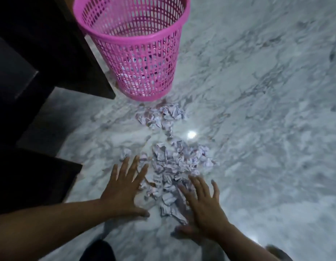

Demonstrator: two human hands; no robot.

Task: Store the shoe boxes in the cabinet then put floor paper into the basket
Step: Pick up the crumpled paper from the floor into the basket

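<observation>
A pink mesh basket [144, 46] stands on the marble floor at the top, with some crumpled paper showing through its lower wall. A large heap of crumpled white paper [174, 166] lies on the floor in the middle, and a smaller heap [161, 115] lies just in front of the basket. My left hand [123, 189] is spread flat at the left edge of the large heap. My right hand [203, 206] is spread at the heap's near right side, fingers over the paper. Neither hand holds anything.
A dark wooden cabinet [41, 63] fills the left side, its corner next to the basket. Grey-veined white marble floor [266, 110] stretches to the right. My dark-clothed knee [97, 251] shows at the bottom edge.
</observation>
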